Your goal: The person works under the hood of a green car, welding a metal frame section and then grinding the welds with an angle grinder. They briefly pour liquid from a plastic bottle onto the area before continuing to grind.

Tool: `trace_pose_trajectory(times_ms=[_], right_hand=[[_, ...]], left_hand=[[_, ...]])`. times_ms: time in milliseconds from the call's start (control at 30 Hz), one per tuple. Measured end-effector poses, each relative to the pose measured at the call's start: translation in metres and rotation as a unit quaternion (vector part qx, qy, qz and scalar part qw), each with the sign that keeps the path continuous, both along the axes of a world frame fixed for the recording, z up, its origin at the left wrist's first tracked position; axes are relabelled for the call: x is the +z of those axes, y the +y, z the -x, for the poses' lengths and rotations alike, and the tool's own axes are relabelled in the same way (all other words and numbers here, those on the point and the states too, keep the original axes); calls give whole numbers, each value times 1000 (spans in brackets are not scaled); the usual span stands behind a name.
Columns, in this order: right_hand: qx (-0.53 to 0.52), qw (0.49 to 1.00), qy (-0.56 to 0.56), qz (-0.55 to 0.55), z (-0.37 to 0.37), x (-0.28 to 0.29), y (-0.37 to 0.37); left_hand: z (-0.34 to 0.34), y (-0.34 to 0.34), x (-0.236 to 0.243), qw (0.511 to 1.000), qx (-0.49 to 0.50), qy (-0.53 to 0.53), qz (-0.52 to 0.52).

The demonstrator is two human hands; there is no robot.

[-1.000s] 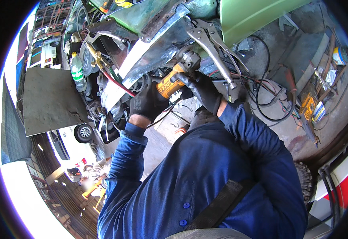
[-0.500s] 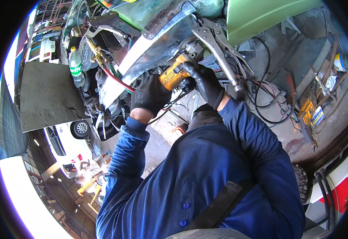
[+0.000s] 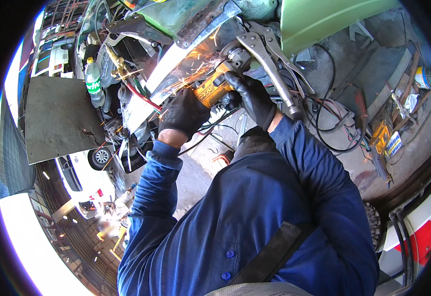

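Note:
An orange angle grinder (image 3: 212,90) is held in both my black-gloved hands. My left hand (image 3: 185,114) wraps round its rear end, while my right hand (image 3: 252,98) grips it nearer the grey head. The disc (image 3: 231,49) is at the metal panel (image 3: 195,58), and orange sparks (image 3: 188,74) spray left and down from there toward my left hand. Large locking pliers (image 3: 267,61) are clamped on the metal just right of the grinder's head. The exact contact of disc and metal is partly hidden by the guard.
A green panel (image 3: 333,22) stands at the upper right. Left are a plastic bottle (image 3: 93,83), a brass torch (image 3: 119,64) with a red hose and a dark flat sheet (image 3: 62,118). Cables (image 3: 324,143) loop across the floor at right, near another orange power tool (image 3: 380,135).
Sparks now fly from the disc, where none showed before. The grinder and both my hands have shifted slightly left, my left hand a little downward.

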State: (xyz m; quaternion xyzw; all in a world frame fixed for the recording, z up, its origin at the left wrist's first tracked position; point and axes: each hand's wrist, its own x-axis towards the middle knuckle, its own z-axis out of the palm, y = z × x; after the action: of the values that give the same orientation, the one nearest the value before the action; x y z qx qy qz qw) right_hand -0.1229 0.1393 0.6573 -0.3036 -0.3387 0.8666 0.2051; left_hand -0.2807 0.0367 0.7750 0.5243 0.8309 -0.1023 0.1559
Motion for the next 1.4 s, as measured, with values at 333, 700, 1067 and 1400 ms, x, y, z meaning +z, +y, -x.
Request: trace_pose_trajectory(times_ms=[333,700,1067,1400], right_hand=[[84,990,-11,-115,-1,-5,-21],[-21,988,18,-154,-1,-17,-13],[25,1000,10,11,-9,-1,-2],[-9,1000,-3,-21,-6,6,0]], left_hand=[[-4,-29,27,1000,-2,-9,1],[-7,-7,9,1000,-2,-8,-6],[-5,-3,1,1000,-20,-18,-14],[0,-3,-4,1000,4,2,19]])
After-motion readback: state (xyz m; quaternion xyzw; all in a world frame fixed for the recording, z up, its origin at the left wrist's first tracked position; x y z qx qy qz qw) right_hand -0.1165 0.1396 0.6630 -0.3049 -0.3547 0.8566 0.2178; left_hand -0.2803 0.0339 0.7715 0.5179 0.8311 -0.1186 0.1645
